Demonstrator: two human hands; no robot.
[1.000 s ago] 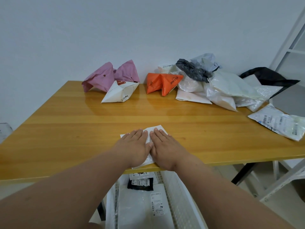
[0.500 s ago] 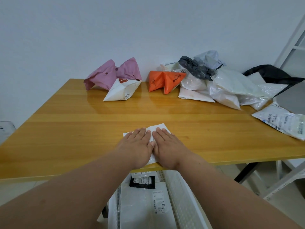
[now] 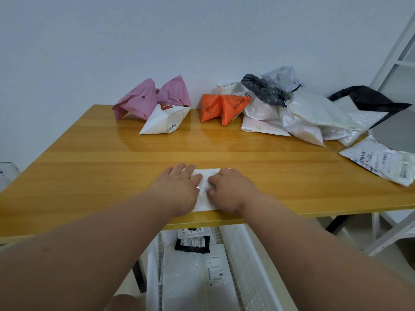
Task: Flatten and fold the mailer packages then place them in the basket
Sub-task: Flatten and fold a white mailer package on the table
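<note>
A wooden table [image 3: 112, 167] fills most of the view, and along its far edge a heap of unfolded mailers [image 3: 280, 108] is piled, with a pink mailer [image 3: 143, 99] and an orange mailer [image 3: 222, 106] further left. Below the near edge a white basket [image 3: 244, 265] is seen, already holding flat packages. At the near edge itself a small white folded mailer [image 3: 205, 191] is pinned between two hands. The left hand [image 3: 179, 189] is laid over it with fingers fairly straight, pressing down. The right hand [image 3: 231, 189] rests on it with fingers bent at the knuckles; whether an edge is pinched cannot be told. The fold is judged nearly finished. The crease is best pressed firmly outward from the middle so trapped air is expelled, and the packet should be kept closed while it is drawn off the edge into the basket.
</note>
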